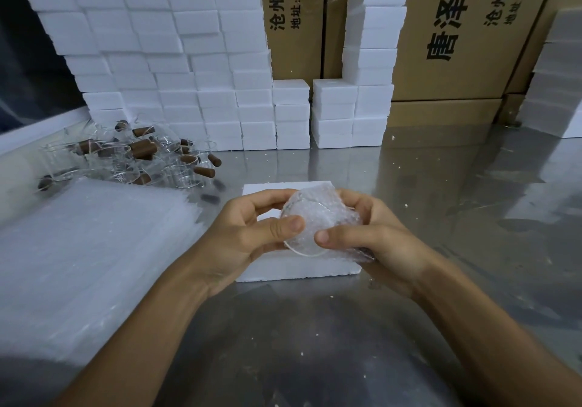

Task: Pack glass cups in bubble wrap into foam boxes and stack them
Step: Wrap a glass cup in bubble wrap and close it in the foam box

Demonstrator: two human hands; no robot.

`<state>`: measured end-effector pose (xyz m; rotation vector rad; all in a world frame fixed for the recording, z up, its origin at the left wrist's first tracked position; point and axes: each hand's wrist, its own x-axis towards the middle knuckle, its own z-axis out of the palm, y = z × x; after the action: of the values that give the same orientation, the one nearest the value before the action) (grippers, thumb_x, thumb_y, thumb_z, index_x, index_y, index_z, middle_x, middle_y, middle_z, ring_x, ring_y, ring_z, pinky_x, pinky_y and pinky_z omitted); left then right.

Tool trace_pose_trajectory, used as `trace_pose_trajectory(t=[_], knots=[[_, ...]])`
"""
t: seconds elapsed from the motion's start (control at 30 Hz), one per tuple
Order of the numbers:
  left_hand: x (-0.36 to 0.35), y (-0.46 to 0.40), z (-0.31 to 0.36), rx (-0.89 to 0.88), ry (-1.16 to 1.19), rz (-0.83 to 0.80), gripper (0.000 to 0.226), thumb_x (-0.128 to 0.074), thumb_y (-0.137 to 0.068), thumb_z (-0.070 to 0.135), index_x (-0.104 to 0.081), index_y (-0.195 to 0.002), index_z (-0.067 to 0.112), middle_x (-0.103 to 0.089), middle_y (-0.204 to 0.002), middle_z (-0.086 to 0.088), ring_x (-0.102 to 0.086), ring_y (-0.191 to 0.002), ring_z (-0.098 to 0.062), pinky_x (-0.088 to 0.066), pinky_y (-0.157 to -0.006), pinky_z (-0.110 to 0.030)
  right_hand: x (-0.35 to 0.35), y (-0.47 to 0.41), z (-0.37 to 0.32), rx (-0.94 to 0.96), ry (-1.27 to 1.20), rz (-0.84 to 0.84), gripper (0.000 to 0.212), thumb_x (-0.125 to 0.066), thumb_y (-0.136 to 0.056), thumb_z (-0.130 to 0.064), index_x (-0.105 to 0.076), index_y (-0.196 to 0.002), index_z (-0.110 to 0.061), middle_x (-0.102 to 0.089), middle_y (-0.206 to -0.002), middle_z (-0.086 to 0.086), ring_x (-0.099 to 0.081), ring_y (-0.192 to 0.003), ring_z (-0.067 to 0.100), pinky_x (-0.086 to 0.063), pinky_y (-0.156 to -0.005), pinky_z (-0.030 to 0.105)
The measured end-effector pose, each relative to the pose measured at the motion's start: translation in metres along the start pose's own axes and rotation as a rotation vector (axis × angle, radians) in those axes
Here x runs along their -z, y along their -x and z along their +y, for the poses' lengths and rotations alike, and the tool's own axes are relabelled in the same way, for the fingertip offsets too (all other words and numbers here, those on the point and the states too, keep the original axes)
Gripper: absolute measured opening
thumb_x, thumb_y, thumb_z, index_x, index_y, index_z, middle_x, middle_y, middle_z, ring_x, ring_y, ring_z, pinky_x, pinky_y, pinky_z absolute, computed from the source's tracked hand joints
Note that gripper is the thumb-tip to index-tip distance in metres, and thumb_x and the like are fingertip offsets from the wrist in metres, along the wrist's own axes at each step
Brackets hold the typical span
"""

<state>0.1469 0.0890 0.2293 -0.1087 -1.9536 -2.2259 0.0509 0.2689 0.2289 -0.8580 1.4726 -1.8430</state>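
A glass cup wrapped in bubble wrap is held between both hands above a white foam box lying on the metal table. My left hand grips the cup's left side, thumb on its rim. My right hand holds the right side, with the thumb pressed on the wrap near the rim. The cup's round mouth faces me. Most of the foam box is hidden under my hands.
A pile of glass cups with brown handles lies at the back left. A stack of bubble wrap sheets covers the left of the table. Stacked foam boxes and cardboard cartons line the back wall.
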Motion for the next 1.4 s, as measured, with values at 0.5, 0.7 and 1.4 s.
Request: trace_pose_trajectory(t=[0.5, 0.7, 1.4], knots=[[0.012, -0.002, -0.005, -0.113, -0.198, 0.063, 0.06, -0.09, -0.057, 0.026, -0.069, -0.113, 0.024, -0.064, -0.123, -0.006, -0.063, -0.11, -0.04, -0.058, -0.087, -0.039, 0.003, -0.003, 0.004, 0.132, 0.208, 0.212, 0.064, -0.092, -0.051, -0.015, -0.069, -0.111, -0.018, -0.075, -0.103, 0.003, -0.073, -0.096, 0.019, -0.058, -0.085, 0.034], [0.013, -0.004, -0.007, -0.175, -0.278, 0.102, 0.062, -0.092, -0.055, 0.01, -0.065, -0.107, 0.03, -0.061, -0.117, 0.007, -0.067, -0.107, -0.026, -0.059, -0.076, -0.036, 0.008, -0.003, 0.007, 0.197, 0.285, 0.186, 0.067, -0.096, -0.055, -0.008, -0.07, -0.116, -0.021, -0.075, -0.107, 0.002, -0.072, -0.098, 0.021, -0.06, -0.086, 0.037], [0.012, -0.003, -0.018, -0.578, -1.145, 0.364, 0.065, -0.082, -0.065, 0.046, -0.053, -0.119, 0.024, -0.065, -0.105, 0.007, -0.062, -0.085, -0.011, -0.059, -0.064, -0.03, 0.006, -0.003, 0.016, 0.561, 0.878, 0.317, 0.066, -0.09, -0.07, -0.024, -0.058, -0.127, -0.023, -0.059, -0.118, -0.005, -0.06, -0.101, 0.007, -0.054, -0.079, 0.021]])
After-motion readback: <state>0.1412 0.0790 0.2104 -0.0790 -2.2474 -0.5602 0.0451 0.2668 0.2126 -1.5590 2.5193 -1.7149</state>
